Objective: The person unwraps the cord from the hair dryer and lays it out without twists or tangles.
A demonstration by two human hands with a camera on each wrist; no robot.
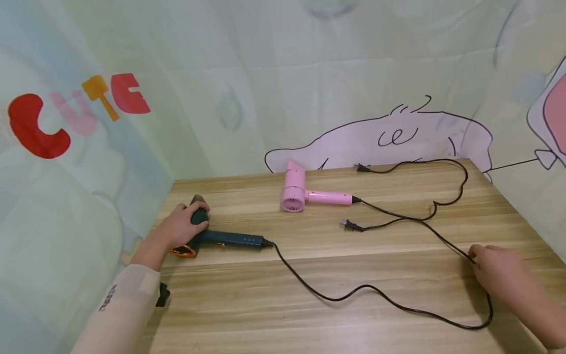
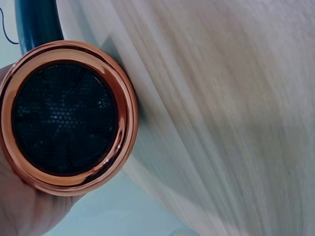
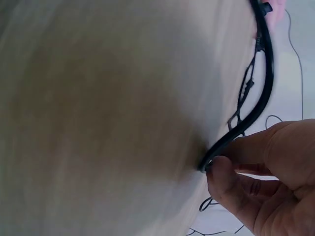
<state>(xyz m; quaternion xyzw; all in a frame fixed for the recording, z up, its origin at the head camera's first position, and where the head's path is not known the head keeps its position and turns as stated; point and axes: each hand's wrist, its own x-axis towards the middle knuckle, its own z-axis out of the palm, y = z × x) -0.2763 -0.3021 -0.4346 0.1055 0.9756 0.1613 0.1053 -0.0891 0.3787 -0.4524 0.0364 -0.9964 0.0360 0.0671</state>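
At the table's left side, my left hand (image 1: 183, 223) grips the barrel of a dark teal hair dryer (image 1: 232, 238) whose handle points right. Its copper-ringed round grille (image 2: 64, 118) faces the left wrist camera. A black power cord (image 1: 327, 297) runs from the handle in a wavy line to the right. There my right hand (image 1: 497, 268) pinches that cord between thumb and fingers; the right wrist view shows the pinched cord (image 3: 263, 98) bending up from the fingertips. The teal dryer's cord continues to a two-pin plug (image 1: 352, 225) near mid-table.
Behind lies a pink hair dryer (image 1: 294, 189), its handle pointing right. Its black cord (image 1: 464, 182) loops along the back right to another plug (image 1: 362, 168), crossing the other cord. A printed curtain (image 1: 221, 73) hangs around the wooden table (image 1: 247, 314).
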